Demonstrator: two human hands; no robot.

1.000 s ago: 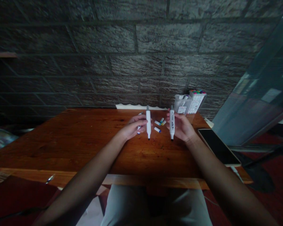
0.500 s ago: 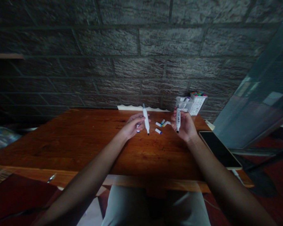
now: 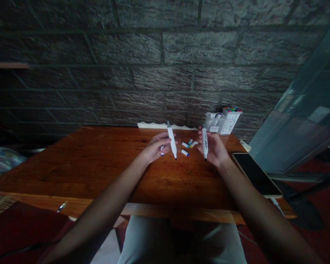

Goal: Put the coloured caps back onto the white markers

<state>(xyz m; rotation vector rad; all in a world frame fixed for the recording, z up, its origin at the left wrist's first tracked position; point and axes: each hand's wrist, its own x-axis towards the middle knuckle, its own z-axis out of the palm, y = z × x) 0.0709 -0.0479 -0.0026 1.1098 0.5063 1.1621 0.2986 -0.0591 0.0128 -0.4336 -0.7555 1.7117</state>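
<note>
My left hand (image 3: 157, 147) pinches a white double-ended marker (image 3: 172, 140), uncapped, with dark tips at both ends. A white cap with a blue end (image 3: 162, 150) is also tucked within the fingers of that hand. To the right, my right hand (image 3: 215, 147) is closed on a second white marker (image 3: 205, 143) with dark print along its barrel; its lower dark tip shows bare. Both markers are held nearly upright above the table. Between the hands, several white caps with coloured ends lie on the wood, one blue-ended cap (image 3: 185, 152) nearest me.
On the wooden table (image 3: 71, 165), two clear plastic marker boxes stand at the back right, one box (image 3: 231, 123) full of colourful markers. A phone (image 3: 255, 174) with a cable lies at the right. A white wavy-edged strip (image 3: 151, 125) runs along the brick wall (image 3: 143, 80).
The left hand's marker has shifted slightly right and down. The right hand has turned its marker and moved it slightly left. The loose caps on the table stay put.
</note>
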